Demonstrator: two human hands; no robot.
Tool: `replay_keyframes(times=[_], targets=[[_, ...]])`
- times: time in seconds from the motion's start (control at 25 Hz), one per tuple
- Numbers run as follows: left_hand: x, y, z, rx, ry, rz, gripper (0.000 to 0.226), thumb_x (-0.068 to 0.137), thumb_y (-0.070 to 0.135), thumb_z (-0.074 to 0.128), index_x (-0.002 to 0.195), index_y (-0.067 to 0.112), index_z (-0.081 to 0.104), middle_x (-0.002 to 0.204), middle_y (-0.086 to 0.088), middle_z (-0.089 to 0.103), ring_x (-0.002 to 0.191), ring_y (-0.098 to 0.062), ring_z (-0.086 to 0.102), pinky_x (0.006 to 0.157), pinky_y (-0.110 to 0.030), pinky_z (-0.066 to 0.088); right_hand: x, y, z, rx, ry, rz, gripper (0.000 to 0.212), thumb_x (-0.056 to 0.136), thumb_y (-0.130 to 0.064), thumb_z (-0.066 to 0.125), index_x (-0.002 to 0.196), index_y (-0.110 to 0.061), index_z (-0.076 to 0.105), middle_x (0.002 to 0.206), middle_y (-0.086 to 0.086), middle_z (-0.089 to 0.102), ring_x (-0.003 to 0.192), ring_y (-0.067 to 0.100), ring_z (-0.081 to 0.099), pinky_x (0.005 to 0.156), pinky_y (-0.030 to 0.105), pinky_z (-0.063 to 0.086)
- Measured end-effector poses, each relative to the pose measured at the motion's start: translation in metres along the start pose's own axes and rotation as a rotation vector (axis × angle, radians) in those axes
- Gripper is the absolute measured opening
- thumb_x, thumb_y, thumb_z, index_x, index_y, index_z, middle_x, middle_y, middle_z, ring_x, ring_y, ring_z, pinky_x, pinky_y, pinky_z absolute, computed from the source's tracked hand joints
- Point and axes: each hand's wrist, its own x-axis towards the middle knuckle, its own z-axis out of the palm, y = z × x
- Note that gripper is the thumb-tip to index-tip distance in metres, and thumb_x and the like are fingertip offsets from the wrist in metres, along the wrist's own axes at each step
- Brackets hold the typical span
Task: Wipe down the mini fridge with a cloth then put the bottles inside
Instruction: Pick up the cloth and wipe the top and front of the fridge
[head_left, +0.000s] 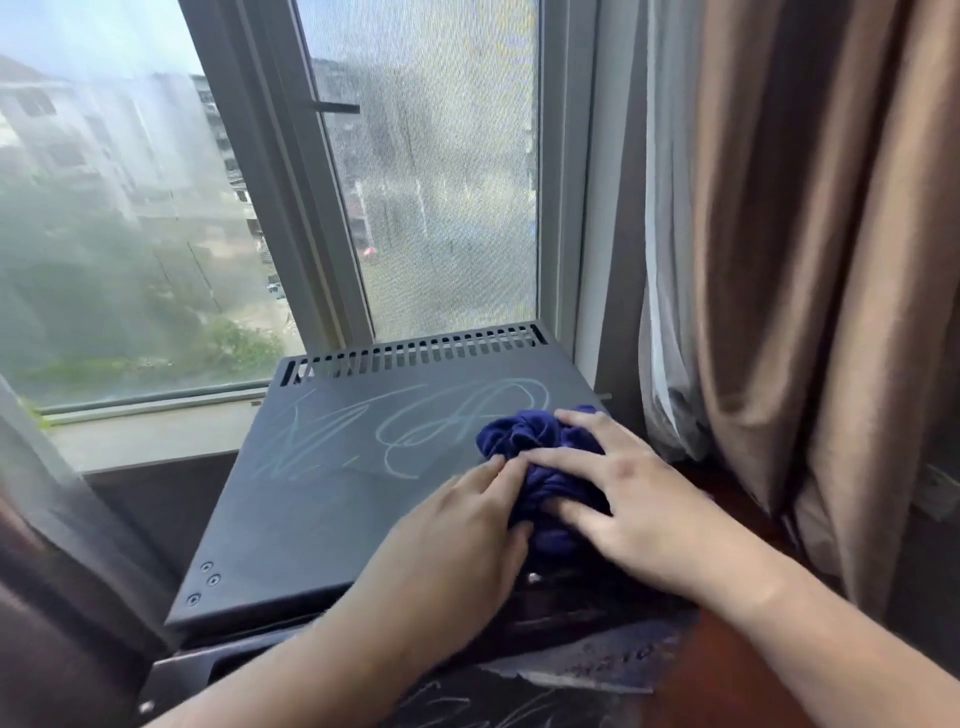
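The mini fridge (322, 499) is a dark grey box below the window, seen from above, with pale chalk scribbles across its top and a row of vent slots along the back edge. A bunched dark blue cloth (530, 441) lies on the top's right front part. My right hand (618, 493) presses flat on the cloth from the right. My left hand (462, 540) touches the cloth's left side with its fingertips. No bottles are in view.
A window (156, 208) with a grey frame and an insect screen stands right behind the fridge. Brown curtains (810, 260) hang close on the right, and a sheer curtain (47, 493) on the left. A windowsill runs to the left.
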Motion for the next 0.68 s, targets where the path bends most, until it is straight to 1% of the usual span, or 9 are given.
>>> replay_keyframes(times=[0.12, 0.24, 0.36, 0.44, 0.52, 0.6, 0.64, 0.68], targets=[[0.055, -0.028, 0.005, 0.043, -0.054, -0.054, 0.058, 0.099, 0.028, 0.053, 0.154, 0.026, 0.036, 0.151, 0.003, 0.051, 0.134, -0.022, 0.051, 0.107, -0.028, 0.037, 0.063, 0.026, -0.002, -0.025, -0.049, 0.017, 0.051, 0.098, -0.04, 0.065, 0.146, -0.048, 0.051, 0.167, 0.0, 0.027, 0.156, 0.023, 0.025, 0.129, 0.036, 0.015], [0.105, -0.059, 0.002, 0.054, -0.12, -0.123, 0.054, 0.095, 0.021, 0.058, 0.148, 0.026, 0.047, 0.135, -0.008, 0.065, 0.122, -0.033, 0.06, 0.097, -0.033, 0.043, 0.12, 0.042, 0.0, -0.033, -0.064, 0.051, 0.051, 0.097, -0.04, 0.065, 0.146, -0.045, 0.052, 0.166, 0.009, 0.028, 0.154, 0.028, 0.029, 0.128, 0.038, 0.02], [0.114, -0.066, -0.006, 0.041, -0.131, -0.139, 0.05, 0.091, 0.021, 0.062, 0.141, 0.03, 0.056, 0.124, -0.009, 0.071, 0.113, -0.035, 0.064, 0.092, -0.035, 0.048, 0.134, 0.046, 0.001, -0.076, -0.059, 0.057, 0.05, 0.096, -0.043, 0.064, 0.146, -0.045, 0.053, 0.157, 0.01, 0.037, 0.149, 0.031, 0.037, 0.126, 0.04, 0.026], [0.092, -0.053, -0.012, 0.039, -0.11, -0.091, 0.049, 0.089, 0.026, 0.064, 0.137, 0.032, 0.059, 0.119, -0.003, 0.073, 0.108, -0.03, 0.066, 0.089, -0.032, 0.048, 0.11, 0.039, -0.005, -0.068, -0.083, 0.016, 0.051, 0.096, -0.045, 0.063, 0.146, -0.045, 0.052, 0.157, 0.007, 0.038, 0.148, 0.029, 0.037, 0.126, 0.041, 0.025], [0.05, -0.036, -0.017, 0.007, -0.12, -0.036, 0.049, 0.091, 0.033, 0.063, 0.139, 0.035, 0.055, 0.124, 0.007, 0.069, 0.11, -0.019, 0.064, 0.094, -0.031, 0.048, 0.065, 0.025, -0.01, -0.037, -0.111, -0.03, 0.053, 0.095, -0.051, 0.061, 0.147, -0.049, 0.049, 0.161, -0.001, 0.032, 0.153, 0.024, 0.028, 0.128, 0.041, 0.019], [-0.001, -0.018, -0.019, 0.01, -0.098, -0.015, 0.051, 0.092, 0.042, 0.057, 0.142, 0.037, 0.049, 0.135, 0.016, 0.062, 0.116, -0.009, 0.062, 0.097, -0.029, 0.051, 0.016, 0.004, -0.007, -0.05, -0.149, -0.076, 0.058, 0.092, -0.066, 0.048, 0.149, -0.057, 0.038, 0.165, -0.011, 0.021, 0.158, 0.018, 0.013, 0.131, 0.038, 0.011], [-0.023, -0.011, -0.019, 0.051, -0.086, -0.022, 0.051, 0.091, 0.044, 0.054, 0.141, 0.036, 0.051, 0.136, 0.018, 0.061, 0.116, -0.007, 0.064, 0.095, -0.027, 0.054, -0.004, -0.007, -0.003, -0.054, -0.172, -0.087, 0.062, 0.089, -0.072, 0.04, 0.149, -0.062, 0.03, 0.166, -0.017, 0.014, 0.159, 0.015, 0.005, 0.131, 0.035, 0.007], [-0.04, -0.008, -0.018, 0.073, -0.071, -0.037, 0.052, 0.088, 0.046, 0.051, 0.139, 0.034, 0.056, 0.136, 0.016, 0.063, 0.113, -0.006, 0.067, 0.091, -0.024, 0.056, -0.016, -0.016, 0.0, -0.052, -0.187, -0.088, 0.063, 0.087, -0.074, 0.036, 0.149, -0.067, 0.023, 0.166, -0.022, 0.007, 0.159, 0.013, -0.002, 0.131, 0.034, 0.004]])
